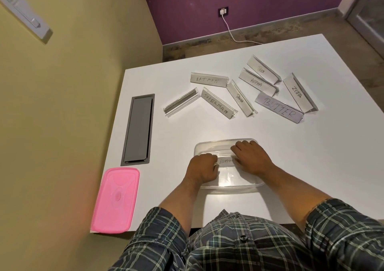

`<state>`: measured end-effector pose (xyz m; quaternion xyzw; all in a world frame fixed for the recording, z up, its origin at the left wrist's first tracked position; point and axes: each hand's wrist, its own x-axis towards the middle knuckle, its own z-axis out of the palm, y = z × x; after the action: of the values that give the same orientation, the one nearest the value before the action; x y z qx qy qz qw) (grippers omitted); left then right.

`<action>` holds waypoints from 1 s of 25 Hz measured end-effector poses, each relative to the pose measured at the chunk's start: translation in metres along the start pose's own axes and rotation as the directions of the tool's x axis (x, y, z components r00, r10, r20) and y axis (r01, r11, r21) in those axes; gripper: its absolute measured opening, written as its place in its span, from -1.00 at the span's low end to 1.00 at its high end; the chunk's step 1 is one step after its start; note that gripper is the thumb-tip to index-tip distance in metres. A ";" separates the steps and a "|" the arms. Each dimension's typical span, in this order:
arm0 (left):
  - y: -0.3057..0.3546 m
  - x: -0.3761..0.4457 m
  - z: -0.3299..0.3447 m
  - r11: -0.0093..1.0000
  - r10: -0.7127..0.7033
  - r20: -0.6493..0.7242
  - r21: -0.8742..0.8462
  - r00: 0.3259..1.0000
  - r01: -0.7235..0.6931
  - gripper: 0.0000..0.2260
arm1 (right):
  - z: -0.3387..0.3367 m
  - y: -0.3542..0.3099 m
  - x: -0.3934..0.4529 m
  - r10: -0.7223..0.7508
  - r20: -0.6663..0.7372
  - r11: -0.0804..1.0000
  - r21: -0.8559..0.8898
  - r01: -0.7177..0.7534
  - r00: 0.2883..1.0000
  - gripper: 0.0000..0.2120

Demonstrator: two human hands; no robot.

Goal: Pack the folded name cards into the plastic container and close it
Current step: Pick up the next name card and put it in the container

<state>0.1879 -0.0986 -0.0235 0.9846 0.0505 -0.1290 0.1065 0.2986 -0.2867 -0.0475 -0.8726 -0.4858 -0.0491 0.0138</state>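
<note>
Both hands sit inside the clear container [228, 146] near the table's [332, 166] front edge. The left hand [202, 170] and right hand [252, 159] have fingers curled onto the ELEPHANT card [226, 161]. Eight cards remain toward the far edge. Risk: uneven pressure could crush the card or skid the light container (lid [115, 200] overhangs the front-left corner).

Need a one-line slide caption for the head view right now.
Both hands, left hand and right hand, set the ELEPHANT name card into the clear plastic container; pink lid lies aside.
</note>
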 end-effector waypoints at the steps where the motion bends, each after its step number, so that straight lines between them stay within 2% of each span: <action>1: 0.000 0.004 -0.004 1.000 -0.003 -0.038 -0.018 0.999 0.002 -0.78 | -0.001 0.000 0.001 0.015 -0.032 1.000 0.015 -0.015 0.999 -0.78; 6: 0.002 0.035 -0.033 0.980 -0.120 -0.184 -0.181 0.976 0.086 -0.75 | -0.013 0.006 0.019 0.121 -0.213 0.984 0.152 -0.089 0.970 -0.84; 9: -0.006 0.062 -0.059 0.930 -0.253 -0.221 -0.324 0.942 0.174 -0.75 | -0.028 0.011 0.048 0.324 -0.236 0.902 0.370 -0.224 0.916 -0.87; 10: -0.011 0.073 -0.067 0.918 -0.278 -0.216 -0.346 0.936 0.193 -0.77 | -0.032 0.015 0.059 0.432 -0.177 0.828 0.465 -0.312 0.884 -0.85; 12: -0.023 0.094 -0.081 0.910 -0.287 -0.176 -0.358 0.942 0.210 -0.80 | -0.035 0.027 0.079 0.601 0.065 0.590 0.636 -0.497 0.797 -0.84; 14: -0.037 0.117 -0.092 0.922 -0.259 -0.113 -0.324 0.959 0.211 -0.81 | -0.032 0.042 0.095 0.625 0.353 0.283 0.728 -0.624 0.696 -0.73; 15: -0.044 0.128 -0.095 0.930 -0.244 -0.077 -0.300 0.967 0.211 -0.78 | -0.029 0.049 0.100 0.599 0.456 0.169 0.732 -0.660 0.658 -0.65; 16: -0.050 0.139 -0.097 0.937 -0.232 -0.043 -0.279 0.972 0.212 -0.73 | -0.026 0.055 0.104 0.568 0.523 0.110 0.717 -0.689 0.635 -0.55; 19: -0.066 0.172 -0.098 0.941 -0.223 0.046 -0.250 0.974 0.228 -0.52 | -0.008 0.066 0.111 0.515 0.609 0.088 0.663 -0.744 0.603 -0.26; 21: -0.075 0.195 -0.096 0.941 -0.221 0.090 -0.243 0.971 0.236 -0.44 | 0.004 0.070 0.116 0.500 0.631 0.056 0.661 -0.749 0.594 -0.14; 25: -0.084 0.232 -0.096 0.928 -0.212 0.112 -0.287 0.971 0.236 -0.28 | 0.023 0.073 0.128 0.443 0.684 -0.084 0.675 -0.733 0.579 0.03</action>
<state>0.4238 0.0212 -0.0108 0.9391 0.1772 -0.1700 0.2404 0.4286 -0.2153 -0.0559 -0.7932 0.0314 0.3671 0.4849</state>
